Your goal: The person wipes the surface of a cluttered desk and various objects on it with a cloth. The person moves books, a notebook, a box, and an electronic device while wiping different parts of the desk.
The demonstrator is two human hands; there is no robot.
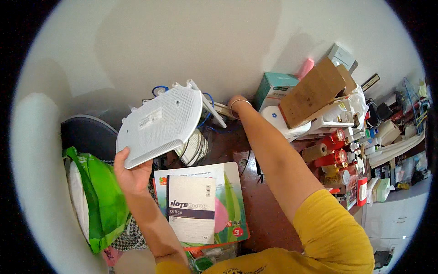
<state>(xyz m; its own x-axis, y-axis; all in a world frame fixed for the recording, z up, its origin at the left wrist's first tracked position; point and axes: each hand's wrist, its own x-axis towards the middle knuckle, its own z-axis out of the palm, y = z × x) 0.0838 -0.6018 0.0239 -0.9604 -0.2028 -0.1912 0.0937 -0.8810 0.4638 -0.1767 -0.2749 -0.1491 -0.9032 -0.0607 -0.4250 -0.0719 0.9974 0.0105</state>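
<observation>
My left hand (132, 170) grips the near edge of a white Wi-Fi router (171, 116), thumb on the face that shows. The router is tilted up, its perforated face and a pale label toward me. White antennas (207, 105) stick out on its far side, and a blue cable (211, 101) loops behind it. My right arm stretches to the wall, where my right hand (237, 101) is beside a cream-coloured strip (223, 109). The fingers of that hand are hidden, so I cannot see whether they hold anything. A bracelet circles the right wrist.
Below the router lie a notebook (191, 228) on a colourful book (235, 201) and a round white ribbed object (198, 148). A green bag (102, 196) stands at left. Right of my arm are a teal box (276, 86), a cardboard box (315, 89) and red-capped jars (326, 160).
</observation>
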